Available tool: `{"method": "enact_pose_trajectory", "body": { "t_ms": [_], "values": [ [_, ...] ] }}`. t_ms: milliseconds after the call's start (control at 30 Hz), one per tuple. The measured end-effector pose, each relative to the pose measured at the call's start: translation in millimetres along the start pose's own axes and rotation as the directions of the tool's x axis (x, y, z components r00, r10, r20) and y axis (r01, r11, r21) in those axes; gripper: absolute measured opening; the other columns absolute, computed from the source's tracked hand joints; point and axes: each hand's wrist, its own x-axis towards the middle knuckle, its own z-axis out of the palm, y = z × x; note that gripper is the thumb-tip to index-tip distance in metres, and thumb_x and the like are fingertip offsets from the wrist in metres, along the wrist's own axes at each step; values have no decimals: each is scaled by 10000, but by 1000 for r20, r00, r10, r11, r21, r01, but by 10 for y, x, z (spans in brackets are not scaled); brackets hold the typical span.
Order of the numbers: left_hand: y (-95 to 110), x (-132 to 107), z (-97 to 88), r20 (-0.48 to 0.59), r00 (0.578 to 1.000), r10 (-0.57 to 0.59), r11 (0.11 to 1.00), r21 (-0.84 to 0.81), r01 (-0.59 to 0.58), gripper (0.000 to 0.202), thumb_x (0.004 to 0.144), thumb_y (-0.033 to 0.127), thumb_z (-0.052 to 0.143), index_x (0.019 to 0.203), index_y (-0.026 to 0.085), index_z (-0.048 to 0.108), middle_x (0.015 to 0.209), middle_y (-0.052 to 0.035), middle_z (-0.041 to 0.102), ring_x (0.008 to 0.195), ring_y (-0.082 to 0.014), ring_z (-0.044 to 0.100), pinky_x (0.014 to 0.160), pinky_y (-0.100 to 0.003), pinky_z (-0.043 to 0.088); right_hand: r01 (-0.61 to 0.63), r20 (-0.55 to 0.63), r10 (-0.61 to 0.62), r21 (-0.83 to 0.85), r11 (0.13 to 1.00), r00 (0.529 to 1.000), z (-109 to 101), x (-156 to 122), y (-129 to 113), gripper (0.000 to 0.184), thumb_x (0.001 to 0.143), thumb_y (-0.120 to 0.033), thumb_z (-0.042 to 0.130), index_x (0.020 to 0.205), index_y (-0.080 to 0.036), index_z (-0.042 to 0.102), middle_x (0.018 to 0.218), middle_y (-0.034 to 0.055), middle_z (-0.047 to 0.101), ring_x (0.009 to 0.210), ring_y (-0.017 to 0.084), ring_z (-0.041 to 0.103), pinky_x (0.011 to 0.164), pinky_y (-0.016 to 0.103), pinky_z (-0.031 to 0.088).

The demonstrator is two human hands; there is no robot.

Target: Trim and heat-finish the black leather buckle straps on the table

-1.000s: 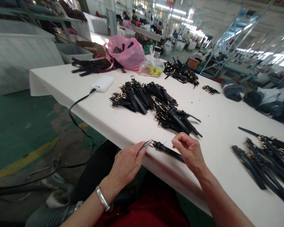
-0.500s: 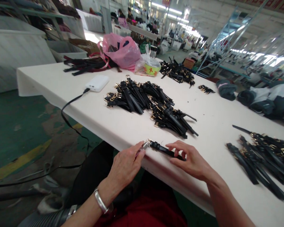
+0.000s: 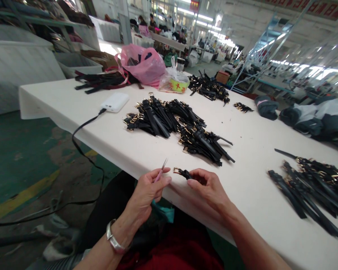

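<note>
My left hand (image 3: 148,190) is closed on a small pair of pink-handled thread snips (image 3: 160,172), pointed metal tips upward. In my right hand (image 3: 210,186) is a short black strap (image 3: 185,174), pinched between thumb and fingers near the table's front edge. Its gold buckle (image 3: 176,170) points left toward the snips, a small gap apart from them. The rest of this strap is hidden by my right hand. Just beyond both hands lies a heap of black buckled straps (image 3: 199,140), joined to another heap (image 3: 154,118) farther left.
More black straps (image 3: 312,187) lie at the right of the white table (image 3: 107,138), and another pile (image 3: 208,87) at the back. A white power bank (image 3: 115,102) with a black cable, a pink plastic bag (image 3: 142,63) and dark rolled cloth (image 3: 266,107) also rest on it.
My right hand has taken up the strap from the table edge and closed around it. My left hand has moved slightly left with the snips, away from the buckle, tips now upward.
</note>
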Motion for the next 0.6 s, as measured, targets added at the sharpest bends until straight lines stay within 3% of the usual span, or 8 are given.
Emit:
{"method": "enact_pose_trajectory", "body": {
  "t_ms": [100, 233, 300, 400, 600],
  "values": [
    [67, -29, 58, 79, 997, -8, 979, -204, 24, 526, 691, 319, 740, 1159, 149, 570, 547, 126, 283, 403, -7, 172, 380, -165, 122, -170, 184, 122, 270, 948, 975, 32, -51, -59, 277, 823, -408, 577, 767, -146, 646, 568, -7, 580, 512, 102, 494, 512, 219, 351],
    [127, -50, 132, 130, 991, 22, 975, -221, 8, 356, 674, 288, 762, 981, 142, 653, 545, 110, 321, 409, 2, 184, 378, -163, 117, -296, 328, 139, 501, 813, 935, 82, -88, -61, 416, 813, -531, 571, 762, -123, 635, 595, 8, 605, 429, 71, 479, 417, 189, 297],
    [125, -42, 146, 128, 992, 19, 974, -225, 11, 237, 676, 288, 759, 816, 132, 649, 533, 103, 338, 403, 5, 185, 371, -158, 124, -319, 356, 128, 551, 771, 926, 98, -100, -39, 429, 788, -539, 602, 767, -112, 641, 625, 17, 619, 409, 68, 493, 382, 180, 287],
    [95, -29, 147, 127, 992, -19, 960, -276, 54, 238, 683, 282, 752, 660, 141, 562, 509, 104, 327, 392, 5, 184, 364, -148, 127, -357, 397, 121, 601, 715, 910, 118, -119, -1, 433, 784, -534, 610, 787, -103, 648, 611, 22, 622, 389, 74, 508, 347, 171, 279],
    [65, -36, 164, 153, 985, -79, 937, -327, 126, 281, 736, 283, 710, 628, 154, 485, 497, 89, 395, 379, 6, 210, 359, -136, 130, -396, 421, 127, 648, 651, 898, 171, -156, 12, 500, 823, -573, 530, 857, -90, 653, 529, 6, 591, 324, 62, 438, 325, 171, 261]
  ]
}}
